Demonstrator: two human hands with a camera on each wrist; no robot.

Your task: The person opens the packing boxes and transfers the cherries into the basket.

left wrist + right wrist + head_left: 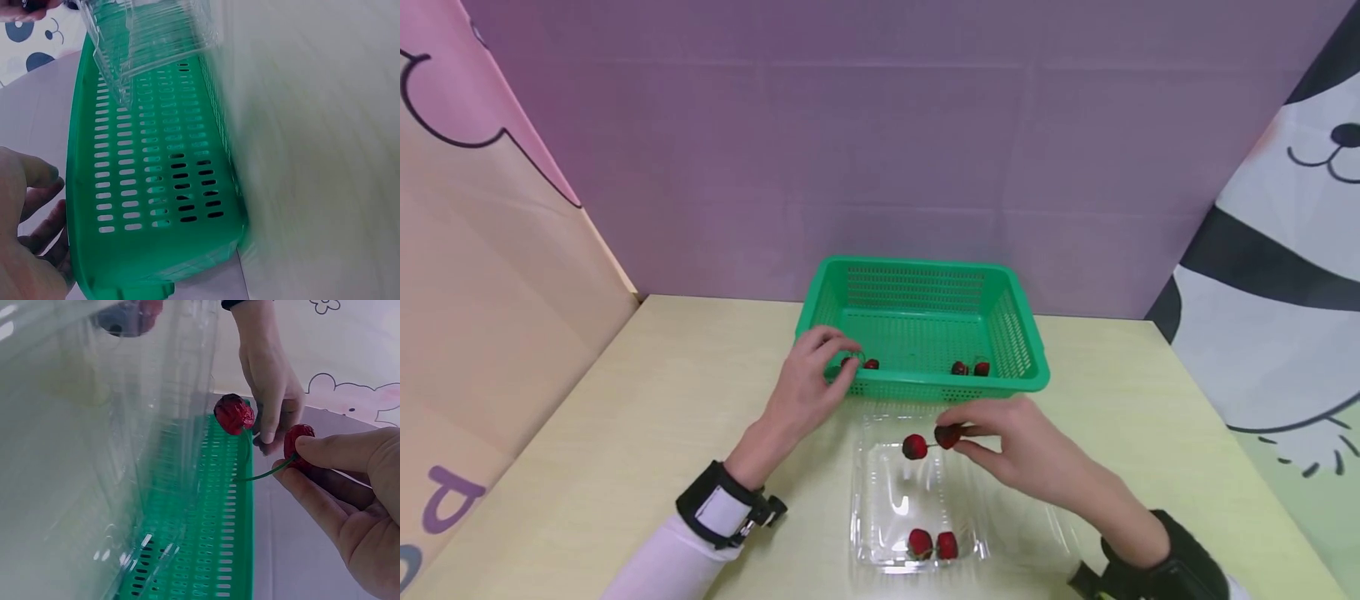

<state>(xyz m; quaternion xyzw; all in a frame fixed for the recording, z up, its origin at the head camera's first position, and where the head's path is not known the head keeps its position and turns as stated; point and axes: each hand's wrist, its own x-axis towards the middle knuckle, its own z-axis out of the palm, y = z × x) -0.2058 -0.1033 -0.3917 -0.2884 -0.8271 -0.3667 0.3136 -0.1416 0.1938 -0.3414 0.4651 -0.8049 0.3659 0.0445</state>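
Note:
Between thumb and fingers, my right hand [1022, 442] pinches a dark red cherry [299, 440]. A second cherry [914, 447] hangs beside it, joined by a green stem, above the clear plastic box [880, 500]. Two more red cherries [920, 543] lie in the near end of that box. My left hand [812, 379] reaches over the near left rim of the green basket [917, 325], thumb and forefinger apart. Right at its fingertips is a pair of cherries [871, 364], one partly hidden by the fingers. Another pair of cherries [981, 368] lies in the basket's near right part.
The box's transparent lid [1022, 525] lies folded out to the right on the pale wooden table [730, 350]. Behind the basket rises a purple cloth wall [887, 150]. Printed panels, one with a panda [1285, 275], flank the table.

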